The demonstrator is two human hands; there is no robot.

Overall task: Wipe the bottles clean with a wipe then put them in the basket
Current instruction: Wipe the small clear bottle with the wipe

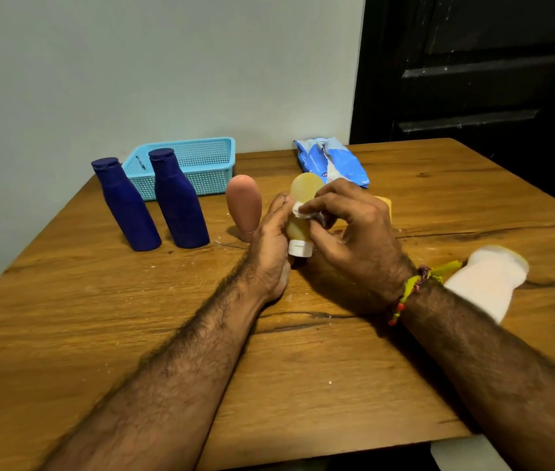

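While the white bottle point(487, 283) lay toppled near the bench's point(303, 385) right edge, just behind the right forearm, both hands worked over the middle of the bench. The left hand point(271, 246) had its fingers wrapped round the yellow tube point(298, 229), which stood on its white cap. The right hand point(347, 236) pinched a small white wipe point(300, 210) against the tube's upper side, its fingers clenched on it. Just left of the tube stood a pink tube point(244, 205). Further left, two dark blue bottles point(126, 205) point(179, 202) stood side by side. Behind them, the light blue basket point(201, 158) sat at the bench's far edge by the wall, and a blue wipe packet point(332, 161) lay to its right.
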